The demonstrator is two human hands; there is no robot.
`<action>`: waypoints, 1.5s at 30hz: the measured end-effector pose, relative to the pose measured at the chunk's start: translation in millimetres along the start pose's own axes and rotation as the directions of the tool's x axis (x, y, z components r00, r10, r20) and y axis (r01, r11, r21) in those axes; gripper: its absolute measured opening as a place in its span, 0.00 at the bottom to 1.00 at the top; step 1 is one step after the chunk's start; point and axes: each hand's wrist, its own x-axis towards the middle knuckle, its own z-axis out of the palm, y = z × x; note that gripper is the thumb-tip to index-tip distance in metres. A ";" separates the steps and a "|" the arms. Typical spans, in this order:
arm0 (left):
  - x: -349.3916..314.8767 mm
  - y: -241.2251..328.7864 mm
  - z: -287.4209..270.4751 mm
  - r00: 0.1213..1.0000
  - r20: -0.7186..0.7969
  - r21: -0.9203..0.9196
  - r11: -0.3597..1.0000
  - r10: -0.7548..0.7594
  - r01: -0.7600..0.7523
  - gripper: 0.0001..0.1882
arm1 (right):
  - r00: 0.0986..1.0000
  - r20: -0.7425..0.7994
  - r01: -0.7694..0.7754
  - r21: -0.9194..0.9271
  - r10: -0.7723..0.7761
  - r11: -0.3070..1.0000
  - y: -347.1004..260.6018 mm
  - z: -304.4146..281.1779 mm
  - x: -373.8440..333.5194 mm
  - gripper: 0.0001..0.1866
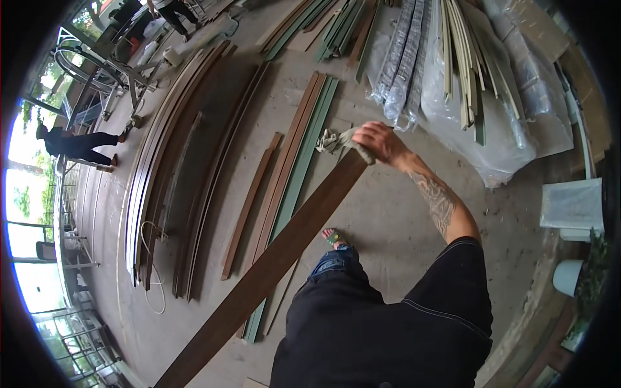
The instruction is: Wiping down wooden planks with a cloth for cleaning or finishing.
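Note:
My right hand [383,143] is closed on a crumpled grey-green rag [336,140], part of which is hidden under the fingers. The rag is pressed on the upper end of a long dark brown plank [278,251]. That plank slants across the view down to the lower left, where its other end leaves the picture. My left hand is out of view. Behind the plank, long green strips [309,152] and brown strips [291,142] lie side by side on the floor, with a shorter brown bar [252,204] left of them.
Long brown profiles [158,152] lie stacked at left, with a pale cord [150,258] over their near end. At upper right are plastic-wrapped bundles [401,58] and thin pale strips [462,58]. One person [81,145] is at far left; another [173,13] stands at the top.

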 end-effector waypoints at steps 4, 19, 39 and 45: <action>26.2 -43.5 -24.7 0.998 0.058 -0.162 0.987 0.024 -0.014 0.24 | 0.883 0.108 -0.458 -0.004 0.456 0.889 66.0 22.5 -103.2 0.29; 114.1 -28.8 -174.3 0.721 0.593 -0.690 0.235 -0.358 0.685 0.27 | 0.486 0.201 -0.812 0.463 0.851 0.355 0.9 0.6 -58.6 0.22; -93.8 64.1 57.3 0.545 0.186 -0.863 0.129 -0.817 0.488 0.29 | 0.877 0.141 0.082 0.898 -0.459 0.433 -462.2 -12.1 137.8 0.46; -139.9 87.3 100.1 0.517 0.029 -0.934 0.161 -0.856 0.318 0.33 | 0.852 0.211 0.076 0.855 -0.478 0.513 -382.3 6.1 101.8 0.43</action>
